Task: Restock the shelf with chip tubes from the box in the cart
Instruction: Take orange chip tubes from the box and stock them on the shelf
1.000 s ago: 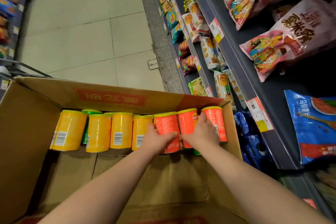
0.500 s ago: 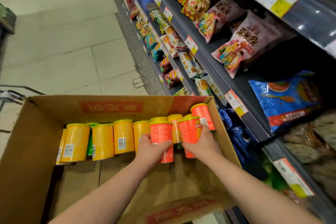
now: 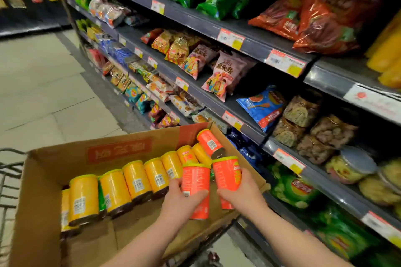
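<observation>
An open cardboard box (image 3: 39, 180) sits in the cart and holds a row of several yellow chip tubes (image 3: 136, 180) lying against its far wall. My left hand (image 3: 180, 201) grips an orange chip tube (image 3: 195, 184) held upright above the box. My right hand (image 3: 240, 195) grips a second orange tube (image 3: 226, 172) beside it. A third orange tube (image 3: 209, 143) lies tilted in the box's far right corner. The dark shelf (image 3: 325, 182) with snack bags runs along the right.
The cart's wire rim (image 3: 8, 158) shows at the left. Shelf levels carry green, red and pink snack bags (image 3: 221, 73), a blue chip bag (image 3: 262, 106) and clear jars (image 3: 301, 110). Yellow tubes (image 3: 388, 54) stand on a shelf at the far right. Tiled aisle floor lies to the left.
Both hands have lifted an orange tube each out of the row, up and clear of the box's bottom. My view has swung up and right toward the shelves.
</observation>
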